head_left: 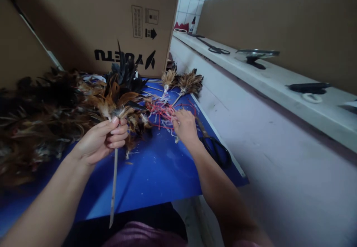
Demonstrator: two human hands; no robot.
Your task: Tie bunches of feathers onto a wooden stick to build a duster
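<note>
My left hand (pixel 107 137) is wrapped round a thin wooden stick (pixel 113 187), with the thumb pressed near its top. Brown and black feathers (pixel 119 87) fan out above that grip, so the stick and plumes form a feather duster. Its bare lower end points down past the table's front edge. My right hand (pixel 186 126) reaches to a tangle of red and white string (pixel 161 111), its fingers curled together at the near side of the strands. The fingertips are partly hidden. Beside my right wrist lie scissors (pixel 214 148) with black handles.
Loose feathers (pixel 41 124) heap over the left of the blue tabletop (pixel 156 176). Two small feather dusters (pixel 191 82) lie behind the string. A large cardboard box (pixel 83 16) stands at the back. Along the right, a white ledge (pixel 267 83) carries more scissors (pixel 219 50).
</note>
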